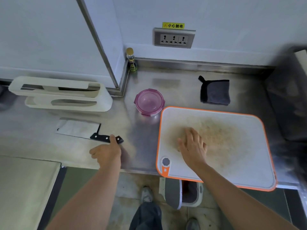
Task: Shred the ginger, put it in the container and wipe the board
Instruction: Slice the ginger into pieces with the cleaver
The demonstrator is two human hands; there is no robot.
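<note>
Ginger [179, 147] is made out only as a small tan lump showing at the thumb side of the right hand [193, 146]; the rest, if any, is hidden beneath the palm. In the head view, the right hand's fingers are laid straight and slightly spread, pressed flat on the stained cutting board [249, 163]. The left hand [106, 153] is placed at the knife [106, 138], which lies flat on the steel counter [144, 146]. One digit is laid across the black handle, and the other fingers are curled on the near side. Whether the handle is actually gripped cannot be told.

The shredding step is judged not yet begun: the ginger is being steadied while the knife is reached for. The next move calls for the handle to be closed on firmly, the blade carried over to the board, and the right fingertips tucked back from the cutting line.

The lidded purple container [149, 102] stands beyond the right fingertips, just off the board's far left corner. The dark cloth [215, 92] lies farther off, past the board's far edge.
</note>
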